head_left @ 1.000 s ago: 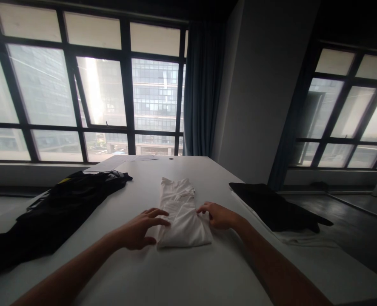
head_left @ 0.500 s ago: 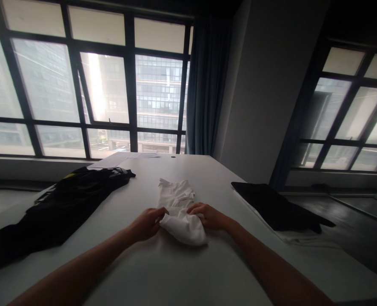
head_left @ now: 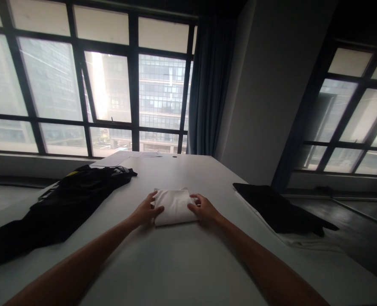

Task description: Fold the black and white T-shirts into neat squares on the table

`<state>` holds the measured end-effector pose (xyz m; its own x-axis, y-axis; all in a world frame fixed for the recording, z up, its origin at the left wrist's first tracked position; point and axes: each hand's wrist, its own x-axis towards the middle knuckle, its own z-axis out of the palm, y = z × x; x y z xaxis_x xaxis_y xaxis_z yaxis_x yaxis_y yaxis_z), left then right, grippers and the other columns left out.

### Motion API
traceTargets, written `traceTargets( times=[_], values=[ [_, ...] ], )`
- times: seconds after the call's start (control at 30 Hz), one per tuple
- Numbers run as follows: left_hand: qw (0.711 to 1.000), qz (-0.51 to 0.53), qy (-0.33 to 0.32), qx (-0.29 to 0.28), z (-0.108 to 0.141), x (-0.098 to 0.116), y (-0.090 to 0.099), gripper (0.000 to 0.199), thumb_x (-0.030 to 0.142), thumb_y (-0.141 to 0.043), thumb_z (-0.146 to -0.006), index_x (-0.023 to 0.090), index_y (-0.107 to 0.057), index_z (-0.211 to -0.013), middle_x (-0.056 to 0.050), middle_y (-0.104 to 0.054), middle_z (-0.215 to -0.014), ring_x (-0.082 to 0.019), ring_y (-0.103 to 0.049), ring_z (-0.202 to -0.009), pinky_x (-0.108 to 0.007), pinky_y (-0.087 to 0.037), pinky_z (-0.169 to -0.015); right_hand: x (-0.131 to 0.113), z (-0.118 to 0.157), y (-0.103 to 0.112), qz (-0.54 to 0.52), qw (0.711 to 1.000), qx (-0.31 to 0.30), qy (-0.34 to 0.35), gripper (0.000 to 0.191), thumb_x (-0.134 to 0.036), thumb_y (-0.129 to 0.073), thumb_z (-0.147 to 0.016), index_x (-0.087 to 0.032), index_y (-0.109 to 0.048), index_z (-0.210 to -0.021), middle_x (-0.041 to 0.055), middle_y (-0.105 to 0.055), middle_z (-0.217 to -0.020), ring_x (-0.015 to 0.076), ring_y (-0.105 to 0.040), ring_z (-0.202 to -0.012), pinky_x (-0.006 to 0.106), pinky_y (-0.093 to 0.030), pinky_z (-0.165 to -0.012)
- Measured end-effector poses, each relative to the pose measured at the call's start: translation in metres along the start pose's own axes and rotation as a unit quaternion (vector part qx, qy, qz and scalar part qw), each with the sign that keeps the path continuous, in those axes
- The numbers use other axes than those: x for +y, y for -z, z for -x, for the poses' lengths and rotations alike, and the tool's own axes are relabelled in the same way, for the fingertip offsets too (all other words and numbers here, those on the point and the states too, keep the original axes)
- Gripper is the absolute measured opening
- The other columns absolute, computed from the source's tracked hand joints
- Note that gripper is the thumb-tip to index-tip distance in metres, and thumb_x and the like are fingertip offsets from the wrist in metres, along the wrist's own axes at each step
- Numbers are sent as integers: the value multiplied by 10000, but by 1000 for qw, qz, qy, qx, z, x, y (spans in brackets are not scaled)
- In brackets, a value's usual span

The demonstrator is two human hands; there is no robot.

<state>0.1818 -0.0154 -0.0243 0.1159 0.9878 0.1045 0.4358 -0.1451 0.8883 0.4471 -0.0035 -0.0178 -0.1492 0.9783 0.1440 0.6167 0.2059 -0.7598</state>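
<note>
Dark garment (head_left: 70, 206): stretched along the left of the tabletop (head_left: 175, 267), yellow patch near its far end.
Papers (head_left: 112, 159): flat by the far-left table edge, beyond the dark garment.
Left lane: I see a broad strip of tabletop between dark garment and left wrist.
Left hand (head_left: 146, 210): grasping the left edge of the white cloth, thumb on top.
White cloth (head_left: 174, 208): mid-table between the hands, folded into a compact pad, near edge fairly straight; I cannot tell whether fingers reach underneath.
Right hand (head_left: 204, 209): grasping the right edge, thumb on top.
Right lane: tabletop separates right hand from black cloth (head_left: 278, 208), which lies along the right table edge.
</note>
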Motion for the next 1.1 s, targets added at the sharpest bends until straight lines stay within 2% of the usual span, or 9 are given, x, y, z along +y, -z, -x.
traceTargets(
  times=[0.1, 0.27, 0.47, 0.6, 0.7, 0.8, 0.9, 1.0, 1.1],
  values=[
    [996, -56, -62, -10, -2, -7, -3, 725, 309, -696, -736, 138, -494, -1411, -165, -605, -1334, -254, -659, -957, -392, -559, -817, -4, 7, 1, 32, 999, -14, 35, 494, -265, -684, -761, -136, -647, -1236, 130, -678, -1174, 223, -648, -990, 321, -491, -904],
    [970, -50, -231, 63, -5, -6, -12, 655, 317, -555, -803, 141, -484, -1430, -133, -413, -1536, -326, -522, -1277, -432, -554, -919, -6, 7, -4, 76, 979, 73, 176, 470, -232, -553, -839, -138, -620, -1295, 129, -647, -1240, 227, -587, -1131, 334, -421, -1031],
    [967, -214, -121, 63, -5, -12, -13, 654, 219, -473, -833, 51, -412, -1462, -202, -301, -1574, -317, -463, -1350, -438, -461, -1055, 2, 4, -13, 193, 977, 16, 84, 548, -286, -476, -909, -109, -485, -1428, 159, -459, -1483, 262, -433, -1343, 388, -321, -1122],
    [923, -315, -204, 86, 3, 4, -16, 527, 361, -392, -962, 154, -466, -1441, -117, -316, -1585, -318, -399, -1391, -510, -362, -1120, -9, 12, -14, 264, 956, 66, 107, 531, -350, -385, -971, -153, -449, -1460, 135, -384, -1544, 263, -352, -1403, 423, -236, -1158],
    [888, -347, -301, 7, 7, 6, -22, 560, 457, -365, -987, 165, -445, -1458, -103, -294, -1594, -292, -264, -1466, -501, -239, -1187, -12, 19, -19, 290, 939, -1, 185, 568, -413, -315, -997, -161, -384, -1502, 107, -283, -1597, 255, -210, -1475, 458, -97, -1201],
    [885, -367, -266, -105, 4, -7, -24, 690, 556, -373, -964, 136, -349, -1511, -139, -264, -1597, -309, -197, -1484, -487, -201, -1199, -8, 22, -21, 287, 937, -122, 156, 605, -474, -273, -1001, -189, -317, -1534, 86, -238, -1611, 265, -161, -1492, 510, -73, -1198],
    [882, -374, -230, -170, -11, -13, -19, 761, 638, -371, -936, 153, -334, -1520, -149, -295, -1585, -316, -219, -1477, -468, -214, -1194, -10, 14, -18, 291, 934, -150, 146, 591, -509, -293, -991, -240, -364, -1513, 74, -301, -1591, 264, -238, -1470, 514, -108, -1195],
    [887, -372, -237, -133, -35, -7, -19, 657, 577, -273, -984, 161, -424, -1470, -152, -357, -1561, -282, -251, -1472, -454, -208, -1195, -22, -10, -18, 305, 931, -102, 170, 513, -453, -325, -992, -239, -515, -1417, 97, -443, -1515, 255, -364, -1410, 486, -148, -1191],
    [905, -370, -200, -55, -60, -5, -28, 627, 509, -246, -1003, 116, -412, -1462, -178, -305, -1582, -287, -189, -1490, -471, -171, -1201, -27, -42, -28, 305, 936, -76, 160, 564, -438, -311, -995, -167, -431, -1474, 125, -333, -1572, 260, -242, -1469, 465, -129, -1201]
  ],
)
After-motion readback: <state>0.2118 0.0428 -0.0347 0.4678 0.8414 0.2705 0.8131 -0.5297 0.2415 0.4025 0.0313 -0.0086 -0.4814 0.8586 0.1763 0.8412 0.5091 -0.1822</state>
